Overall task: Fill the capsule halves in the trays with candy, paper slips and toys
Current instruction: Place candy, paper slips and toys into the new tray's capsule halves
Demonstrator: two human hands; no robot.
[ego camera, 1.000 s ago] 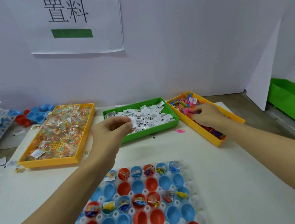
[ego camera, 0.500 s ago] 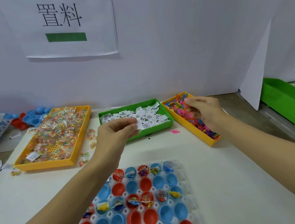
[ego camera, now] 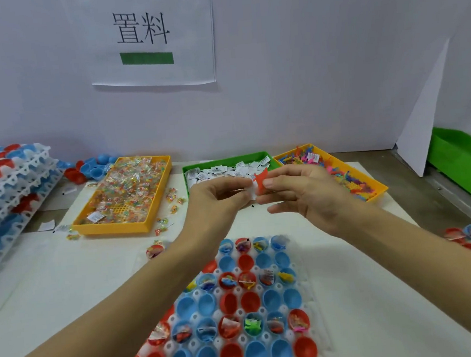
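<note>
Nearest to us, the white capsule tray (ego camera: 310, 294) with its red and blue capsule halves (ego camera: 249, 298): alternate rows carry candy, slips and toys, while the rows between, and the nearest row, look bare. Above the tray's far edge, our two hands meet in mid-air. Our left hand (ego camera: 216, 200) has its fingers curled and pinches a white paper slip (ego camera: 252, 191); our right hand (ego camera: 307, 197) pinches a small red toy (ego camera: 260, 180) between thumb and forefinger, the other fingers loosely bent. Slip and toy touch or nearly touch at the fingertips. We judge the step in hand to be gathering one slip and one toy for a single load; the next move calls for lowering both to an unfilled half in the tray below and letting go without spilling into a neighbour. Beyond the hands on the table (ego camera: 349, 253), left to right: the yellow bin of wrapped candy (ego camera: 127, 193) with stray pieces beside it, the green bin of slips (ego camera: 224, 165), and the yellow bin of toys (ego camera: 342, 174). Far left, stacked capsule trays (ego camera: 5, 192) and loose halves; on the back wall, a printed sign (ego camera: 145, 38).
</note>
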